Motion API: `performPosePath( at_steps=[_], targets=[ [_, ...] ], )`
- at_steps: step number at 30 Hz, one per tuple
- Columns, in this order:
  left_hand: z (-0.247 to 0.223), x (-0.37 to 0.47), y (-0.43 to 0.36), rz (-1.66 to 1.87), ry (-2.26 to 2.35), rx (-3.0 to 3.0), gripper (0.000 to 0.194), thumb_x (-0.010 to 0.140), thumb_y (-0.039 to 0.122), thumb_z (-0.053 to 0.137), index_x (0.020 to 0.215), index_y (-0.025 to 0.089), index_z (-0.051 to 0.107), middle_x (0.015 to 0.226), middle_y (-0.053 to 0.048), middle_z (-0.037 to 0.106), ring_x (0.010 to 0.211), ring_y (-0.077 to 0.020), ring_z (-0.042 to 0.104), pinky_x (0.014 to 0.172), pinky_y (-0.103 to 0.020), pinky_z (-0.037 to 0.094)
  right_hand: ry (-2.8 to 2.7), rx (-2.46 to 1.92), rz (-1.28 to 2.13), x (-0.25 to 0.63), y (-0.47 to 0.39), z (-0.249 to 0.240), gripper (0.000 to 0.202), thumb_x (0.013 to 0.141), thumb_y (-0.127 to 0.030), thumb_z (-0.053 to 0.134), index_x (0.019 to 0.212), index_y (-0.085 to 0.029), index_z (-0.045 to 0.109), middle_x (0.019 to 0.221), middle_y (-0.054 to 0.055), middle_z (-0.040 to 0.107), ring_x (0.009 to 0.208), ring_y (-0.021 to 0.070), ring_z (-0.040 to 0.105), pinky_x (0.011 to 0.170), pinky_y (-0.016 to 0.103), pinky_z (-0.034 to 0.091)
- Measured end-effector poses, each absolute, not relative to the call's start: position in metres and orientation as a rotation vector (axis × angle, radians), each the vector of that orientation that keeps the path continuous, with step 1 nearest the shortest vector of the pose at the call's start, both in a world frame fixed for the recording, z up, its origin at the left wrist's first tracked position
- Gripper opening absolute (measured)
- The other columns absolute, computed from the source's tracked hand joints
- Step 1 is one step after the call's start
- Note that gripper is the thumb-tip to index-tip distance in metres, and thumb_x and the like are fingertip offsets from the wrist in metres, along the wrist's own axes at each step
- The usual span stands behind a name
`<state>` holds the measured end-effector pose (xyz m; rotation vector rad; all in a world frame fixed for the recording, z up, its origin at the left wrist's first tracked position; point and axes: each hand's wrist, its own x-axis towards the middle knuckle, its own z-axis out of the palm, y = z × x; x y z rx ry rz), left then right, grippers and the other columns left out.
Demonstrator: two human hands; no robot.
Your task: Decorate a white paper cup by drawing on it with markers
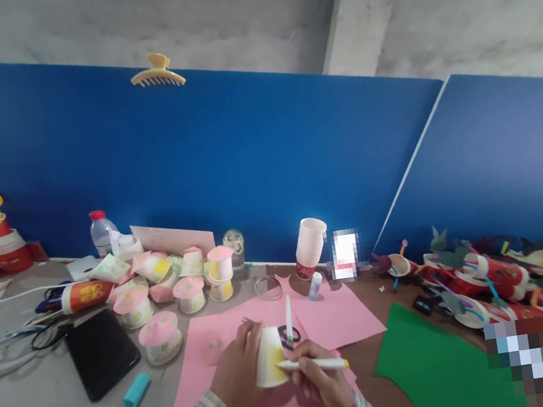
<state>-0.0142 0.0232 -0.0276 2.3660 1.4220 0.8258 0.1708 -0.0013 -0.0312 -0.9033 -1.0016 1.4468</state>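
My left hand [241,369] is wrapped round a white paper cup [266,352], tilted over the pink paper [197,362]. A yellow patch colours the cup's side. In my right hand [321,382] is a white marker [317,363] with a yellow end, and its tip touches the yellow patch. Just beyond the cup lie black-handled scissors [294,333], partly hidden, and a second marker [288,316] with a green end. A glue stick [316,285] stands farther back on the pink paper.
Finished-looking cups with pink paper tops [161,333] crowd the left, near a black tablet [101,352] and a turquoise glue tube [137,389]. Stacked paper cups [310,245] stand at the back. Green paper [441,368] and several decorated red cups [498,272] lie right.
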Motion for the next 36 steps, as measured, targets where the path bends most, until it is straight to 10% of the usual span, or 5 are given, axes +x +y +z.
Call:
performPosePath(
  at_steps=[36],
  targets=[
    [-0.027,-0.014,0.024,0.843,1.447,2.369,0.077,0.059,0.052,0.063,0.12,0.031,0.02,0.114,-0.004,0.042,0.098,-0.0242,0.052,0.078,-0.038,0.049,-1.095,-0.927,1.487,0.173,-0.002,-0.026,0.015,0.059,-0.029,0.067,0.056,-0.015,0.067,0.035,0.001,0.06,0.026,0.0083,0.04,0.028,0.014,0.03]
  ],
)
